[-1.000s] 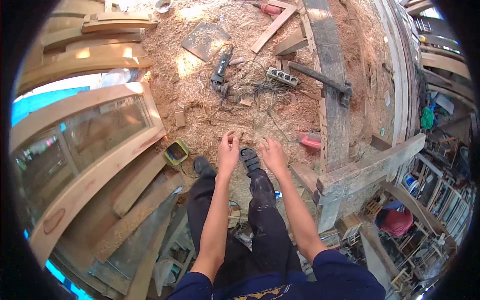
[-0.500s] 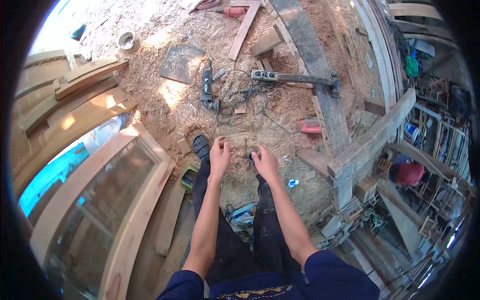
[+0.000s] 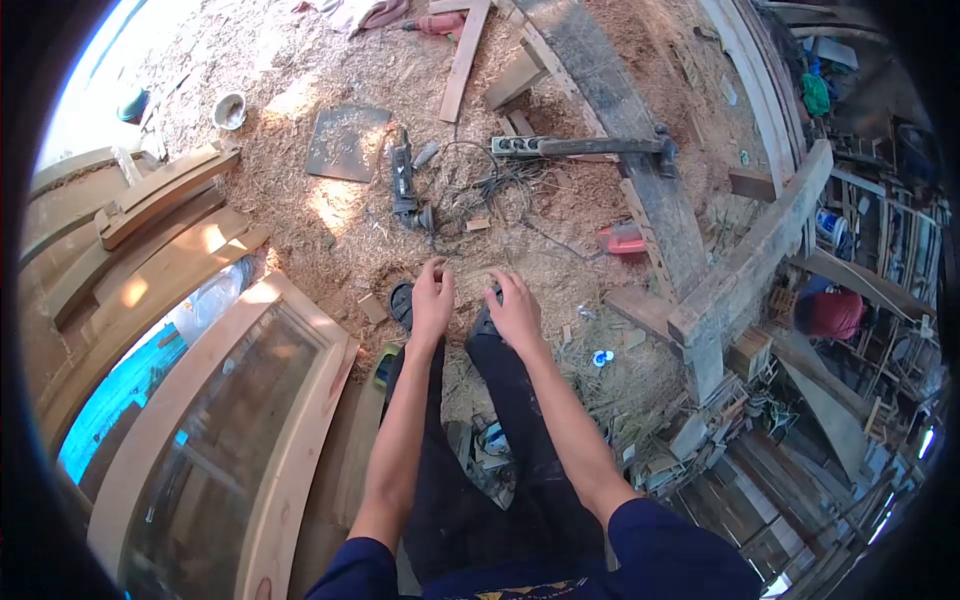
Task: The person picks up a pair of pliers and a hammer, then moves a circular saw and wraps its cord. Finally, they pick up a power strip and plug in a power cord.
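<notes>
My left hand hangs over the sawdust-covered ground with loosely curled fingers, nothing visible in it. Beside it, my right hand is also empty, its fingers slightly apart. Neither hand touches anything that I can see. Beyond them lies a black angle grinder, nearest to my left hand. A power strip with tangled cables is farther ahead, and a hammer stretches right from it, its head on a long beam. A small wood block rests between grinder and cables.
A glazed wooden frame leans at left, below curved wooden pieces. A dark square plate lies ahead. At right are a red tool, a long beam, a wooden trestle and piled scrap wood.
My right foot has come forward, and its leg has swung inward beneath my right hand. Both hands stay out in front, slightly shifted. The view has moved a little over the ground.
</notes>
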Action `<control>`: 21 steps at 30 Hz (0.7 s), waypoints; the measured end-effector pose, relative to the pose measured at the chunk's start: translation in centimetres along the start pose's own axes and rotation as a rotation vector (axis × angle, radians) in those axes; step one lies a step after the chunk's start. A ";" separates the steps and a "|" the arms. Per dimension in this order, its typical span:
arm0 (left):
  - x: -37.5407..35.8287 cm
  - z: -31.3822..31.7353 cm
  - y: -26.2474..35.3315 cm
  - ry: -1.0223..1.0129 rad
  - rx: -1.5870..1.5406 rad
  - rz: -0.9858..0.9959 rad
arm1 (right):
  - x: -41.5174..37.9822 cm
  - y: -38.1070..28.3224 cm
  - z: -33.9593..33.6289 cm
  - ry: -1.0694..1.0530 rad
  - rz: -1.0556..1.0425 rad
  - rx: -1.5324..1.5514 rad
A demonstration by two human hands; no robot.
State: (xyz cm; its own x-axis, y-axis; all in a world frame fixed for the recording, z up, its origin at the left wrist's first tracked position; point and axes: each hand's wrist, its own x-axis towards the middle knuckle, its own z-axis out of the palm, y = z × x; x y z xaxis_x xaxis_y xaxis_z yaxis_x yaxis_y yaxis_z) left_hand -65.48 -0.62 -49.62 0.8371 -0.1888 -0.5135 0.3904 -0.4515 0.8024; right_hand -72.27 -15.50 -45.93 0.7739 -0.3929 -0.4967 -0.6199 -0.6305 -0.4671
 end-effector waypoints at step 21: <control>13.5 6.7 -17.0 -0.048 0.237 0.281 | 16.8 12.2 12.8 -0.044 -0.494 -0.086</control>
State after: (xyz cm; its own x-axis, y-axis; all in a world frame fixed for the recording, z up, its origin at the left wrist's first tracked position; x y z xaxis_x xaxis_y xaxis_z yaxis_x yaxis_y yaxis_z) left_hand -63.40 -1.38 -72.21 0.8780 -0.3719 -0.3014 0.0438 -0.5646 0.8242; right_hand -68.47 -21.26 -69.36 0.9650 -0.0061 -0.2622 -0.1661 -0.7879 -0.5929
